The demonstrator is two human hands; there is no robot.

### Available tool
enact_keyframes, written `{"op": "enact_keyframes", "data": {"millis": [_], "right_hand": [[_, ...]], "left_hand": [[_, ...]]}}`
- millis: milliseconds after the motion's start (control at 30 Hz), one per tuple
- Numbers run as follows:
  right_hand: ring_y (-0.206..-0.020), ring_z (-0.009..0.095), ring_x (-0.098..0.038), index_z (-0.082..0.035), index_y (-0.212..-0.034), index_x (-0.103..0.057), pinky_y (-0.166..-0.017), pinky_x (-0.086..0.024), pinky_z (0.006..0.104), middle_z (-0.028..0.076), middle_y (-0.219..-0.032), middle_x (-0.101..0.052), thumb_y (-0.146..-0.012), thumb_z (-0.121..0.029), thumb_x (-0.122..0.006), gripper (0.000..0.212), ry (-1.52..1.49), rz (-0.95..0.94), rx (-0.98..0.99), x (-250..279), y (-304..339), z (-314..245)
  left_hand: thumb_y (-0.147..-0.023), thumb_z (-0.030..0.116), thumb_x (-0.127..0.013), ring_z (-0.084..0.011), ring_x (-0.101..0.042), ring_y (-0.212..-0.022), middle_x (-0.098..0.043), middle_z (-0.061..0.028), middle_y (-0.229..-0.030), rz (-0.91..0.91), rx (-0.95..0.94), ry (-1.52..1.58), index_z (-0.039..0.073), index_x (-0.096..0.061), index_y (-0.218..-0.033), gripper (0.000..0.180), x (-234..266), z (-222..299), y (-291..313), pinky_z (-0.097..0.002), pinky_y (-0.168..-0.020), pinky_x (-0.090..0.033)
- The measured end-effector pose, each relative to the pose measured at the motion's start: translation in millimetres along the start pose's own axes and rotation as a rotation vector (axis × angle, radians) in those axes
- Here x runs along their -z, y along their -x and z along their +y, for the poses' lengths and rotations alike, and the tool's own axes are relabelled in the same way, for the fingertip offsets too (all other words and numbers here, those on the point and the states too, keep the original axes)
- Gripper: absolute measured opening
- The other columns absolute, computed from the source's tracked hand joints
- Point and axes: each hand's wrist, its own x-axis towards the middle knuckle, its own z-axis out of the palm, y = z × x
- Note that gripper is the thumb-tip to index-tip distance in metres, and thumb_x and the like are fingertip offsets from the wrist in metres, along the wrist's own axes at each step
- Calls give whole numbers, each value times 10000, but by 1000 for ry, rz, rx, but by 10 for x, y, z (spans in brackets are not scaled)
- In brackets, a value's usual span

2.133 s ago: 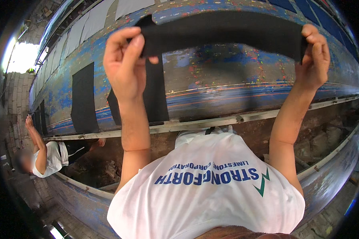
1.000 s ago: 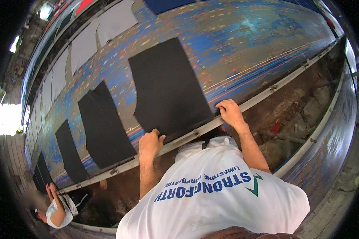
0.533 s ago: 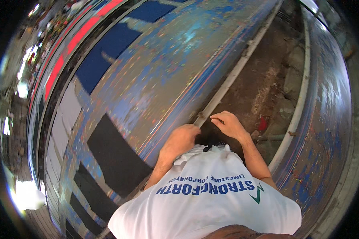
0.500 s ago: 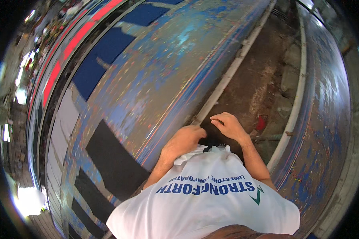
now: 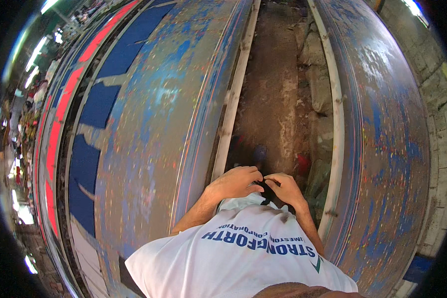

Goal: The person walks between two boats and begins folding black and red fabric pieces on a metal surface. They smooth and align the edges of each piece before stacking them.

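My left hand [image 5: 237, 183] hovers in front of my waist, its fingers loosely bent and the thumb apart from them. Beside it on the right, my right hand [image 5: 284, 189] is half curled, with a small gap between thumb and forefinger. The fingertips of the two hands point at each other without touching. Nothing shows in either hand. Both are just above the hem of my white printed shirt [image 5: 243, 248]. Left of me is a long paint-stained table [image 5: 149, 164]; navy cloth pieces [image 5: 83, 169] lie along its far side, then pale grey ones [image 5: 87, 253].
A narrow dirt-brown aisle [image 5: 268, 84] runs ahead between two pale table rails. A second paint-stained table [image 5: 382, 164] stands on the right. Part of a black cloth piece [image 5: 128, 278] shows by my left shoulder. Farther left are red strips [image 5: 53, 144]. A red thing [image 5: 303, 161] lies low in the aisle.
My view has turned left and moved forward along the aisle, so the black cloth pieces have mostly left the picture. The hands have come closer together, and the left fingers have spread from the thumb.
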Motion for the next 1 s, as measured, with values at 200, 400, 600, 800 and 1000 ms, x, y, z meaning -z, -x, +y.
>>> {"op": "enact_keyframes", "data": {"millis": [200, 400, 600, 800, 1000], "right_hand": [[-1054, 390, -733, -18, -1158, -783, -930, -575, 459, 195, -1133, -783, -1005, -182, -734, 230, 130, -93, 114, 1044, -1850, -103], [-1035, 324, -762, -13, -1228, -773, -902, -585, 398, 181, -1127, -792, -1015, -180, -750, 271, 47, 95, 114, 2139, -3349, -115], [-1013, 258, -751, -20, -1263, -762, -891, -584, 374, 127, -1169, -774, -1000, -164, -775, 300, -20, 103, 16, 2990, -4701, 303], [-1066, 221, -724, 10, -1265, -743, -926, -579, 351, 125, -1203, -732, -988, -103, -779, 301, -23, 95, 105, 4183, -6395, 682], [-1050, 233, -717, -24, -1250, -751, -958, -577, 367, 120, -1218, -734, -994, -154, -776, 289, -58, 178, 181, 5445, -8194, 566]], "left_hand": [[-999, 232, -749, -396, -691, -1060, -719, -157, -1084, 142, -56, 35, 26, -726, -1167, 267, 1160, -829, -1473, -496, -904, -551], [-997, 127, -691, -378, -692, -1051, -719, -144, -1079, 239, -79, -50, 39, -726, -1123, 158, 2354, -1265, -2812, -490, -911, -543], [-939, 1, -645, -385, -700, -1071, -728, -150, -1129, 133, -124, -46, 36, -731, -1161, 241, 3026, -1844, -4095, -477, -932, -563], [-842, -63, -628, -392, -680, -1080, -709, -154, -1117, 72, -126, -18, 37, -715, -1101, 291, 3842, -2361, -5707, -485, -935, -547], [-757, -63, -650, -395, -681, -1039, -701, -152, -1078, 216, -160, -29, 27, -687, -1000, 261, 5184, -2839, -7045, -495, -891, -553]]}}
